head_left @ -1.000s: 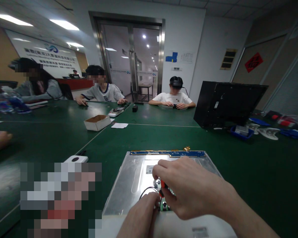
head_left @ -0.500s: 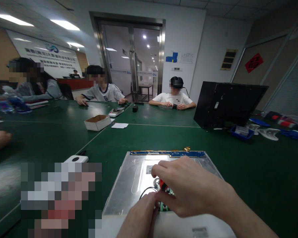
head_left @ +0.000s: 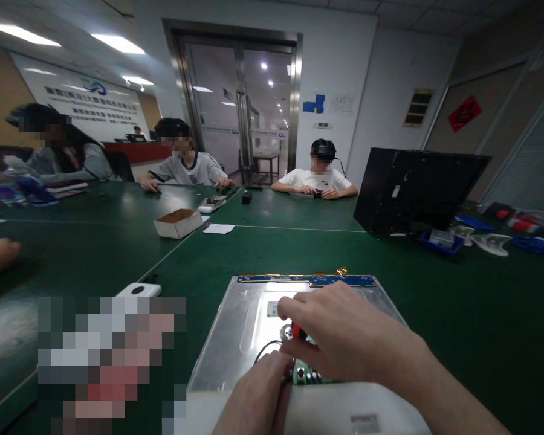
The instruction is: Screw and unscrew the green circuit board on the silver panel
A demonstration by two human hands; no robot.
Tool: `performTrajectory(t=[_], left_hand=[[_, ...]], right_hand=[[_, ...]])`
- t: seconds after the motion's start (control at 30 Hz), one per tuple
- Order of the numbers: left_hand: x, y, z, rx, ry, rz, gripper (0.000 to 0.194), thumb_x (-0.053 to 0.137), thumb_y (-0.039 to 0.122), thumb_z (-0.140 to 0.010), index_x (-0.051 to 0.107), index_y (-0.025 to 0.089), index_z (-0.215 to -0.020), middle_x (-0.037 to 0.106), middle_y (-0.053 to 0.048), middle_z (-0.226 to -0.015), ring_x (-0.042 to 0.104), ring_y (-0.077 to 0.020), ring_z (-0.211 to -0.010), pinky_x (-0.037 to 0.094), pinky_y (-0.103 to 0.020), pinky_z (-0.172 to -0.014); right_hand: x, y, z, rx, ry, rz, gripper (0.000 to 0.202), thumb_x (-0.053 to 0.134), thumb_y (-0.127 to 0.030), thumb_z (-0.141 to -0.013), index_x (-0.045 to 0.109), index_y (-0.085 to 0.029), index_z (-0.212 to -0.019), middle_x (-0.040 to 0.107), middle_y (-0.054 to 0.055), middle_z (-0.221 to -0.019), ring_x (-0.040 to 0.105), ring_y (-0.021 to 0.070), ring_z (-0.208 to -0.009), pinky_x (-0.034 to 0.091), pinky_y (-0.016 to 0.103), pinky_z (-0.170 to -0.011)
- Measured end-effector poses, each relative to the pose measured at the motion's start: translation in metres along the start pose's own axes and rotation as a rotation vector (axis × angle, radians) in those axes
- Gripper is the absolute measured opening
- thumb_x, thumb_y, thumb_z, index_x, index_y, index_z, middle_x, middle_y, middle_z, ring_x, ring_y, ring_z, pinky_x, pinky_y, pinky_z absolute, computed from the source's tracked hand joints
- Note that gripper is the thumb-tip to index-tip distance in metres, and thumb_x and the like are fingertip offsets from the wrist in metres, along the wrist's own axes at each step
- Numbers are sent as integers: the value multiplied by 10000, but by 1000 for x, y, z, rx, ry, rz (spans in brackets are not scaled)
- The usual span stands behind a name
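Note:
A flat silver metal panel (head_left: 226, 341) lies in front of me, with a narrow blue circuit strip (head_left: 276, 280) along its far edge. A green circuit board (head_left: 304, 373) sits near its front, partly covered by my hands. My right hand (head_left: 340, 338) is closed from above around a red tool handle (head_left: 298, 330); the tool's tip is hidden. Beside it, my left hand (head_left: 267, 374) rests with fingers drawn together at the board's left side, and what they pinch cannot be made out. A thin black wire (head_left: 265, 347) curves out near the left fingers.
A white casing (head_left: 367, 411) borders the panel's near side. Ahead on the green table (head_left: 299, 248) are a small open box (head_left: 178, 223) and paper (head_left: 219, 229). A black monitor-like housing (head_left: 417, 190) and blue tray (head_left: 442, 241) stand right. Several people sit around.
My right hand has shifted and turned slightly around the red handle, and more of the green board shows beneath it. My left hand stays at nearly the same spot.

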State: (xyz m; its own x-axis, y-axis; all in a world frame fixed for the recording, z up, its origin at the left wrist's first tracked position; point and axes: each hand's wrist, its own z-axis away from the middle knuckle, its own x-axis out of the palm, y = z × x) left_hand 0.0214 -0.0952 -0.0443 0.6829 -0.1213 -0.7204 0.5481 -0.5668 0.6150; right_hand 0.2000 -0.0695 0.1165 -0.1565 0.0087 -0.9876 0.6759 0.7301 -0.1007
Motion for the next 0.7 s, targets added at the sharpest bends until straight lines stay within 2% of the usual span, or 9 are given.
performTrajectory(t=[0.13, 0.27, 0.4, 0.53, 0.7], left_hand=[[0, -1, -2, 10, -5, -4, 235, 487, 235, -886, 589, 247, -1097, 660, -96, -991, 647, -259, -896, 547, -335, -802], [-1, 0, -3, 15, -11, -6, 233, 475, 238, -900, 583, 251, -1106, 657, -97, -1017, 642, -259, -927, 541, -331, -819], [-2, 0, -1, 6, -14, -13, 226, 478, 228, -900, 583, 249, -1099, 660, -96, -1013, 645, -247, -904, 546, -314, -795], [0, -3, 1, -8, -14, -23, 178, 472, 218, -900, 609, 241, -1012, 674, -77, -934, 658, -221, -813, 557, -278, -717], [2, -5, 0, -2, -4, -33, 223, 465, 227, -908, 597, 248, -1086, 670, -84, -976, 651, -250, -906, 549, -329, -823]], right_hand=[[-2, 0, 3, -52, 19, -25, 123, 572, -241, -806, 547, -194, -916, 644, 22, -886, 553, 157, -689, 258, 284, -504], [-2, -1, 4, -72, 1, -18, 124, 560, -218, -809, 541, -187, -927, 638, 21, -873, 540, 150, -677, 259, 286, -499], [0, 0, 2, -39, 24, 9, 87, 568, -257, -851, 550, -196, -910, 661, 6, -831, 563, 155, -650, 228, 290, -488], [2, 1, -1, -4, 11, 19, 152, 599, -343, -872, 565, -199, -906, 684, 3, -814, 597, 163, -657, 219, 287, -491], [-2, -2, 2, -9, 6, 15, 156, 589, -325, -846, 573, -196, -932, 665, 25, -882, 587, 171, -692, 260, 290, -506]])
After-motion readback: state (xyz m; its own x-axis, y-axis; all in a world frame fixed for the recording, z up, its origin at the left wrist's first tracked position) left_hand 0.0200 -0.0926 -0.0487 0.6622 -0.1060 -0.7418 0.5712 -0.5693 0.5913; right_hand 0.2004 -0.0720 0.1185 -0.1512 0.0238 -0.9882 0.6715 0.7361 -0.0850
